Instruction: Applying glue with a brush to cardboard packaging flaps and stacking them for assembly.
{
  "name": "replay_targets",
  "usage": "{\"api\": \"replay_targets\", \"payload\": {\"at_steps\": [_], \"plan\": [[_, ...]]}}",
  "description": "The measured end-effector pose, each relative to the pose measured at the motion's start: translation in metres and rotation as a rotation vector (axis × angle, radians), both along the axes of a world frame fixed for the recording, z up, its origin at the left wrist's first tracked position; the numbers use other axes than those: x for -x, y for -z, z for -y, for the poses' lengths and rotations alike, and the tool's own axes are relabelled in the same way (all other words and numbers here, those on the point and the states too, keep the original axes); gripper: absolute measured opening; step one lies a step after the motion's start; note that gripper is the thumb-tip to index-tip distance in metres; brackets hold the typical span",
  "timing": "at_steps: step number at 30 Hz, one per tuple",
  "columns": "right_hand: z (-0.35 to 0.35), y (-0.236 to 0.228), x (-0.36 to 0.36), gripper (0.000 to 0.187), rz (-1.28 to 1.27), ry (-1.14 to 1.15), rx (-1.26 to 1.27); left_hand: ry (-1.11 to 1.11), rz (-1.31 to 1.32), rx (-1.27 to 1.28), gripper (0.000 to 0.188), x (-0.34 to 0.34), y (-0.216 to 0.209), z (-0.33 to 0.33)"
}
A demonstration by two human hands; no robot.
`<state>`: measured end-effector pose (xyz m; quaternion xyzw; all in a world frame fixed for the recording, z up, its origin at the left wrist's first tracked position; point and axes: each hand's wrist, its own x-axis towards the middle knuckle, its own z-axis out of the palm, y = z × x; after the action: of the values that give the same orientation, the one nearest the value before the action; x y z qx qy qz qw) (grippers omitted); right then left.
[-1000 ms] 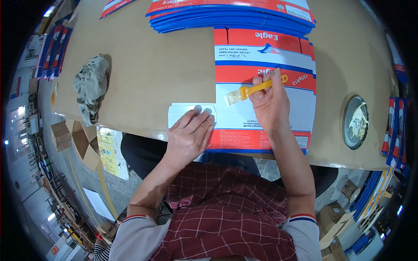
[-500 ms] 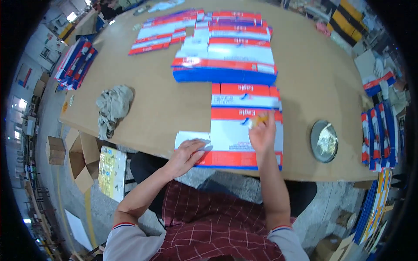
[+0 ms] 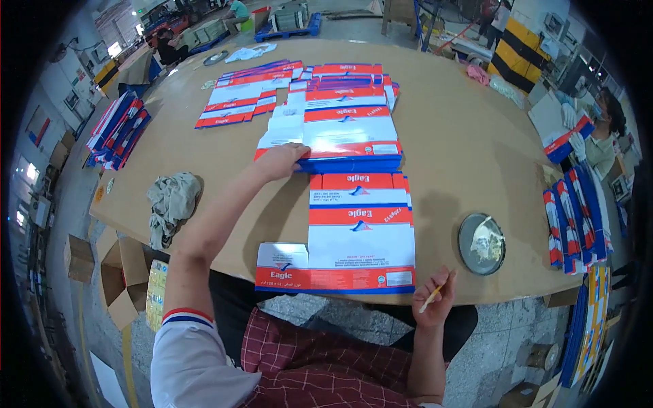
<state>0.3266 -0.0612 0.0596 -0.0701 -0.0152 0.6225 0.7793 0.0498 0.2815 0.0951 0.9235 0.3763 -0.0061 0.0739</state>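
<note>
My left hand (image 3: 284, 162) reaches to the stack of flat cartons (image 3: 350, 129) in the middle of the table. Its fingers are closed on the near left edge of a carton there; the thumb is partly hidden. Nearer me, a single-layer flat carton (image 3: 360, 246), red, white and blue, lies unfolded along the table's front edge. At its right corner my right hand (image 3: 439, 299) is raised, closed around a thin brush (image 3: 430, 300) with a yellowish handle and pale tip. A round dark dish (image 3: 481, 245) of white paste stands just beyond that hand.
A crumpled grey cloth (image 3: 173, 204) lies at the left. More cartons lie at the back left (image 3: 245, 95); folded ones stand in rows at the far left (image 3: 119, 132) and right (image 3: 575, 214). A gloved co-worker (image 3: 598, 139) handles a carton at the right. An open cardboard box (image 3: 126, 272) sits on the floor.
My left hand has gone from the near carton's left flap up to the stack. My right hand has drawn back from the carton's middle to the right front corner, brush still held. The view has tilted up.
</note>
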Motion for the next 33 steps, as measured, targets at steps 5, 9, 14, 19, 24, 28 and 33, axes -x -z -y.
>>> {"api": "replay_targets", "payload": {"at_steps": [5, 9, 14, 19, 24, 28, 33], "plan": [[-0.005, -0.007, -0.004, 0.031, 0.002, 0.005, -0.044, 0.021, -0.025, -0.38, 0.034, 0.008, -0.04, 0.034], [-0.008, -0.032, 0.01, 0.03, -0.011, -0.029, -0.234, 0.114, 0.253, -0.757, 0.037, 0.012, -0.067, 0.122], [-0.016, -0.017, 0.044, 0.027, 0.111, -0.151, -0.319, 0.151, 0.208, -0.443, 0.048, 0.036, -0.006, 0.274], [-0.039, 0.036, 0.065, 0.026, 0.22, -0.192, -0.119, 0.069, 0.137, -0.263, 0.05, 0.057, 0.054, 0.297], [-0.051, 0.035, 0.075, 0.029, 0.212, -0.178, -0.017, 0.211, 0.258, -0.213, 0.047, 0.044, 0.063, 0.287], [-0.064, 0.04, 0.086, 0.026, 0.167, -0.168, 0.146, 0.034, 0.587, 0.153, 0.034, 0.037, 0.062, 0.275], [-0.064, 0.05, 0.083, 0.025, 0.187, -0.148, 0.112, -0.354, 0.437, -0.169, 0.035, 0.026, 0.047, 0.236]]}}
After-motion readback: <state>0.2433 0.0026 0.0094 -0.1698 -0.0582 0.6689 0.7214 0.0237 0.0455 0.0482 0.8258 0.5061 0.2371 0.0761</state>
